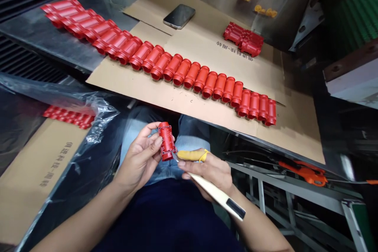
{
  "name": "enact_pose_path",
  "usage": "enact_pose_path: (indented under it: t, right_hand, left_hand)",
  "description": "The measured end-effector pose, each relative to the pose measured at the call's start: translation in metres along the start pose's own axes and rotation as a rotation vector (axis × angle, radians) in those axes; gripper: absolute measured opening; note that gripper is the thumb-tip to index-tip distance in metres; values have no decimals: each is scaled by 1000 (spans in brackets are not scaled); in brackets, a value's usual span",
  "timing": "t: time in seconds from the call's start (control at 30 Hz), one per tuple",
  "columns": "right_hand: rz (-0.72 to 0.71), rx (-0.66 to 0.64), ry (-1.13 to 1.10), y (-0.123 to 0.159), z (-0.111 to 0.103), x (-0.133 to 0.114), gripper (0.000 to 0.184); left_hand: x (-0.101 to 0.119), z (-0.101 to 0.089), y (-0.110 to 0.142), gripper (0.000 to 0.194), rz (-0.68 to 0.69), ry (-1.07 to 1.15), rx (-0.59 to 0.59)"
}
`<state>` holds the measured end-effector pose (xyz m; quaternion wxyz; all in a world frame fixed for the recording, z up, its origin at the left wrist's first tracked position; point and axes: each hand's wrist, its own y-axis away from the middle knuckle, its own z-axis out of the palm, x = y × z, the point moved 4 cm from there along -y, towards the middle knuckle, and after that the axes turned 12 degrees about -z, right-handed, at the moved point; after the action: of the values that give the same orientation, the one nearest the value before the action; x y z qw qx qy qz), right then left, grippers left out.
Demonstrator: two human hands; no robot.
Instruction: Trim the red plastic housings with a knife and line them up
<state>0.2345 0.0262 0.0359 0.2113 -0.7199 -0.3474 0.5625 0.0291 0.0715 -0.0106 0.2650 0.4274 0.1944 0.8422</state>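
Observation:
A red plastic cylindrical part (167, 138) is held upright above my lap by my left hand (144, 151), with the fingers and thumb closed around its left side. In my right hand (209, 171) is a knife (217, 196) with a cream handle and a dark patch near its butt end. The short blade meets the part's lower right edge. A yellow cover (191, 155) wraps my right index finger. On the table, a long row of similar red parts (176, 69) runs diagonally from the far left to the right.
Flat cardboard (203, 112) covers much of the table. A phone (179, 16) and a cluster of red parts (243, 38) lie farther back, near yellow pieces (265, 11). At left, a plastic-lined box (32, 181) holds more red parts. An orange tool (305, 173) hangs at right.

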Motion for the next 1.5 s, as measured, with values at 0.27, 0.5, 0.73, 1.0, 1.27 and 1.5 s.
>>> enact_pose_path:
  t: [0.27,0.5,0.73,1.0,1.27,1.5]
  right_hand:
    - [-63,-32,21,-3,1,0,41]
    - [-44,-19,21,-1,2,1,34]
    - [13,-13,-30,0,1,0,39]
    - [55,1,-69,-3,-4,-4,35]
    - [27,-1,-79,-4,-2,-4,34]
    - [49,-82,-32,-9,-6,-4,27]
  left_hand:
    - [0,1,-1,46,-17,5,-3]
    - [0,2,1,49,-14,-5,12]
    - [0,1,1,47,3,7,5]
    - [-1,1,2,44,-15,18,-14]
    - [1,1,4,47,24,-13,5]
    - [4,3,5,44,99,-61,18]
